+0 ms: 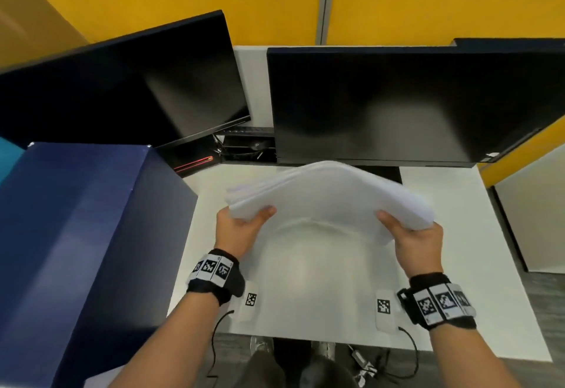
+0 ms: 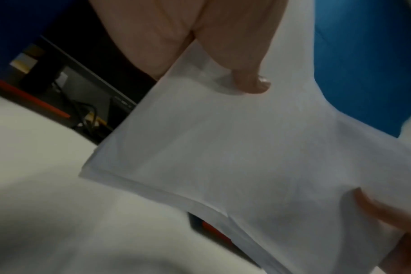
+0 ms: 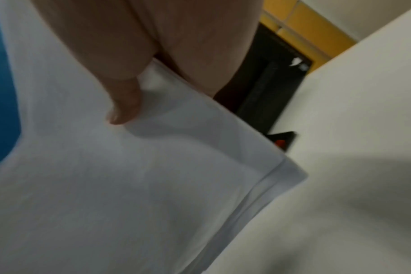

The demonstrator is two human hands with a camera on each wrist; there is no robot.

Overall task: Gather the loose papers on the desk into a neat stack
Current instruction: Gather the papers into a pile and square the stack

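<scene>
A stack of white papers (image 1: 330,195) hangs above the white desk (image 1: 305,280), bowed upward in the middle. My left hand (image 1: 241,228) grips its near left corner, thumb on top and fingers hidden underneath. My right hand (image 1: 415,240) grips the near right side the same way. In the left wrist view the papers (image 2: 235,148) fill the centre and their edges lie slightly uneven at the corner. In the right wrist view the papers (image 3: 129,176) show stepped sheet edges at their right corner.
Two dark monitors (image 1: 128,88) (image 1: 406,106) stand at the back of the desk. A large dark blue box (image 1: 79,234) rises at the left, close to my left arm. Two small tagged white pads (image 1: 250,300) (image 1: 383,306) lie near the desk's front edge.
</scene>
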